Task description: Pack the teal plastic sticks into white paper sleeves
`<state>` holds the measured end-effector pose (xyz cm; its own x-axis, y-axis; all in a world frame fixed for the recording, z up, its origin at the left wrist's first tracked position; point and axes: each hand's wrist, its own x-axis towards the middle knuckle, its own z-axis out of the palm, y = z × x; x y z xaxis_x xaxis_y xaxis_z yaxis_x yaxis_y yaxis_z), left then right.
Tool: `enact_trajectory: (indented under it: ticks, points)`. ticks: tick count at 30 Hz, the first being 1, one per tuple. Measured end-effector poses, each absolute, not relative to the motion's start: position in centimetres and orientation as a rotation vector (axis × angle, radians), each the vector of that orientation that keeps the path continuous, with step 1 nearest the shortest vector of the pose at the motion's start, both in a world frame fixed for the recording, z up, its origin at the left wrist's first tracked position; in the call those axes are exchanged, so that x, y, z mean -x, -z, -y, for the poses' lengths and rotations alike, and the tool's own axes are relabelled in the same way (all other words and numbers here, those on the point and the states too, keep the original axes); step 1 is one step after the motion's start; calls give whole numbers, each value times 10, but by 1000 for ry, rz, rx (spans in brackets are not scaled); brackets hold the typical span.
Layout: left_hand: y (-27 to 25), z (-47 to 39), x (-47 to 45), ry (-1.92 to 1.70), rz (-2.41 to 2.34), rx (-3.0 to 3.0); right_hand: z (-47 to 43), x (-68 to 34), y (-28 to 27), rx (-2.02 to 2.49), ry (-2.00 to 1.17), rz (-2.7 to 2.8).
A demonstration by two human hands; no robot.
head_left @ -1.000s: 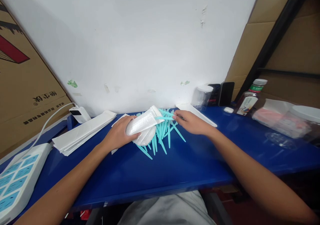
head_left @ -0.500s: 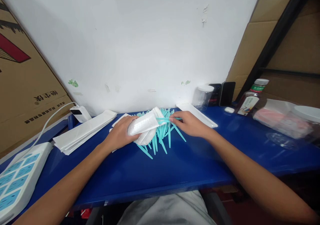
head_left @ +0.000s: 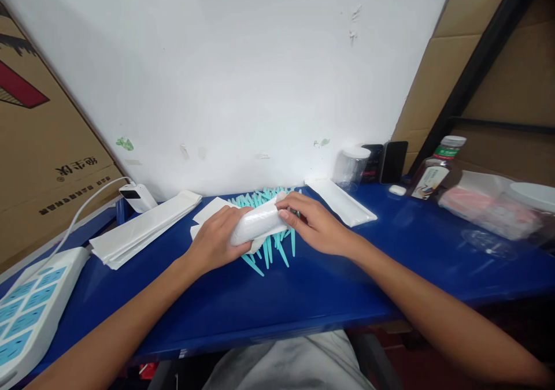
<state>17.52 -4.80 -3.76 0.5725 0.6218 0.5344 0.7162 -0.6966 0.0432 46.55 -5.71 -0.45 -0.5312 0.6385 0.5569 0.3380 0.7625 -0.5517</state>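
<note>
The pouch [head_left: 260, 222] is sitting near centre-clock, over the sticks [head_left: 248, 200]!
Left hand [head_left: 219, 234] is gripping at nine o'clock, right hand [head_left: 314, 222] is pinching the three o'clock end, above the worktop [head_left: 277, 297].

Here's the bag [head_left: 260, 223] over the sticks [head_left: 293, 242], sticks on the table [head_left: 269, 309], power strip [head_left: 39, 303] left, bottle [head_left: 431, 176] right, wall [head_left: 243, 78] behind
</note>
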Motion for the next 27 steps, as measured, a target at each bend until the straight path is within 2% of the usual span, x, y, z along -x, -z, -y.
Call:
enact_trajectory:
  ticks: [3,7,12,15,18,23,27]
  points:
    - [34,47,-172,980,1276,2500,59,-464,4,721,-344,1945]
    - [19,36,-152,1477,1595,2068,51,-472,-2,827,-203,1706]
    - [5,12,-111,1808,1785,1653,23,-496,6,1246,-191,1868]
    - [8,1,-100,1776,1946,1629,12,-504,16,1620,-260,2111]
    - [16,0,-106,1593,2054,1703,9,-503,24,1860,-369,2286]
    - [26,6,-125,1291,2097,1920,12,-492,30,1918,-404,2403]
    - [31,6,-128,1182,2080,2035,9,-488,33,1871,-389,2316]
